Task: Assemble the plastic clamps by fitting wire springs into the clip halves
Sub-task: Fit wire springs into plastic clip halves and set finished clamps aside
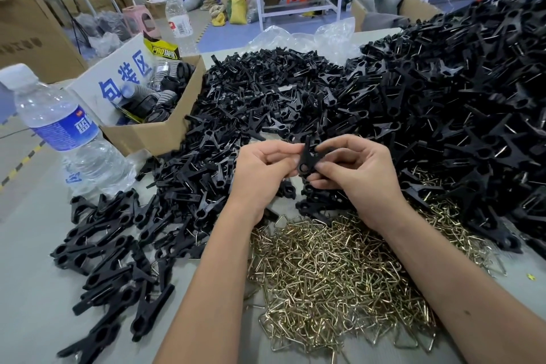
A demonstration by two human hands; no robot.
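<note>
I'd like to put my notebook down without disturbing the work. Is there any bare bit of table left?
Yes: bare table at the near left, bordered by the water bottle and the row of black clips. A narrower strip lies between the forearms, beside the wire springs. The middle and right are crowded: clip halves and a tall heap.

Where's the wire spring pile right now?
Head view, near centre-right: the wire spring pile lies on the table beneath both forearms, just below the hands, black clip halves behind.
</note>
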